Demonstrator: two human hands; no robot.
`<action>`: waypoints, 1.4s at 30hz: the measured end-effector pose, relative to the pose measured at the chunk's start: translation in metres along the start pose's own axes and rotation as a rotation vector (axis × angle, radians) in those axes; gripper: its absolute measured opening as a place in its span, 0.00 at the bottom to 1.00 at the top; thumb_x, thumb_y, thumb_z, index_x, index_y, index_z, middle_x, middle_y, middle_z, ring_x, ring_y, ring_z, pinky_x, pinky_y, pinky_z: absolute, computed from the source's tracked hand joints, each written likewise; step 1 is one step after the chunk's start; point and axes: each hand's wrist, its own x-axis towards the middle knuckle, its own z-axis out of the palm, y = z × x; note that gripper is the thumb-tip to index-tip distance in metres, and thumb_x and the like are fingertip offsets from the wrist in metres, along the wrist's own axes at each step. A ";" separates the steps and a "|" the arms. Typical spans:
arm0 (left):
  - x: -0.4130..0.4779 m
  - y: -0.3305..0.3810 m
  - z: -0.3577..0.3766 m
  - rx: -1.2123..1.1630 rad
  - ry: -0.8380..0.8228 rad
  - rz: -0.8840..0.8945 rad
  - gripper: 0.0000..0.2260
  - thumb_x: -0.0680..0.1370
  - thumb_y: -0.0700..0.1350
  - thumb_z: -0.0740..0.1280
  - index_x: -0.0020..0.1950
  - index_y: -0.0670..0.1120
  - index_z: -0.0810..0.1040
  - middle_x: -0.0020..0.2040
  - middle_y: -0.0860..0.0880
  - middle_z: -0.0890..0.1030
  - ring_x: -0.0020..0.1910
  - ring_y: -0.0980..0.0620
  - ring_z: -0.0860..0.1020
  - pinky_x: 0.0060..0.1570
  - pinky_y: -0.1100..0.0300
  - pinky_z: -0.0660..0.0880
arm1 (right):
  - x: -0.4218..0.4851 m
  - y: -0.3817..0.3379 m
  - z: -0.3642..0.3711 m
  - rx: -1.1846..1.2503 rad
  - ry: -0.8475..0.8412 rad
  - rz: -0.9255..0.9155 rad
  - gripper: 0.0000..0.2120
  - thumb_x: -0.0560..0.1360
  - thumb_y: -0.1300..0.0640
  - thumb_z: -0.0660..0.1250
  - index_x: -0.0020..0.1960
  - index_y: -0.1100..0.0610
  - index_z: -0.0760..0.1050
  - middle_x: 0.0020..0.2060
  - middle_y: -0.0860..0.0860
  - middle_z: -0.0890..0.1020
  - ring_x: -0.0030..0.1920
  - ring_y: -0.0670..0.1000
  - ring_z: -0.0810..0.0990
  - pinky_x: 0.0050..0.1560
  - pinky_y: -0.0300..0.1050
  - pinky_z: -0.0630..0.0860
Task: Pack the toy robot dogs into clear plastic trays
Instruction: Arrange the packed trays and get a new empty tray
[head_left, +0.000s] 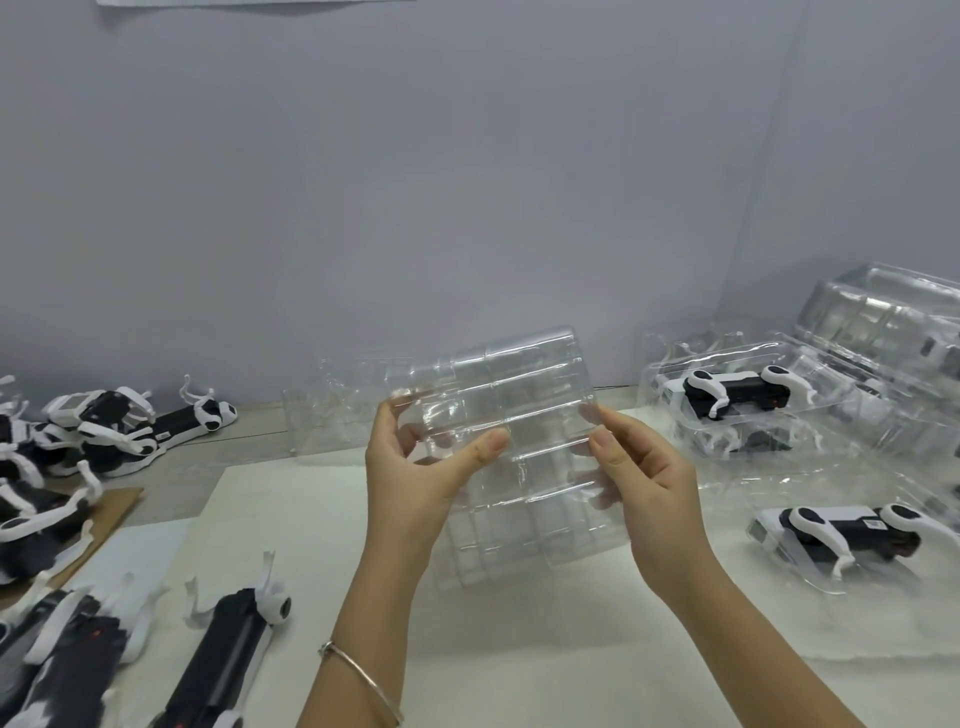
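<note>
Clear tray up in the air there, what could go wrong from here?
The clear tray looks thin and is pinched near its sides by the left hand and right hand, so it might buckle or slip. A loose toy dog lies close to the left forearm; its thin white legs could be knocked when the tray comes down.
</note>
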 end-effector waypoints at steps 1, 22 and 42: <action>0.000 0.000 0.000 -0.005 -0.005 -0.002 0.35 0.54 0.56 0.85 0.57 0.65 0.73 0.52 0.51 0.80 0.42 0.52 0.82 0.35 0.63 0.77 | 0.000 0.000 0.000 0.002 0.001 0.002 0.14 0.70 0.48 0.66 0.55 0.45 0.80 0.42 0.44 0.86 0.44 0.40 0.83 0.32 0.32 0.74; -0.003 0.004 0.005 0.111 0.082 0.015 0.55 0.47 0.63 0.81 0.66 0.67 0.54 0.54 0.60 0.69 0.53 0.68 0.69 0.44 0.68 0.67 | -0.009 -0.007 0.020 -0.053 -0.041 -0.063 0.12 0.71 0.46 0.66 0.54 0.35 0.79 0.43 0.47 0.85 0.42 0.41 0.83 0.37 0.29 0.74; 0.014 -0.010 -0.024 -0.265 0.298 -0.093 0.49 0.50 0.53 0.82 0.66 0.53 0.63 0.58 0.46 0.77 0.41 0.53 0.76 0.33 0.61 0.77 | 0.011 -0.067 -0.060 -0.081 0.074 -0.307 0.12 0.73 0.53 0.67 0.55 0.46 0.83 0.40 0.47 0.86 0.33 0.46 0.83 0.32 0.33 0.75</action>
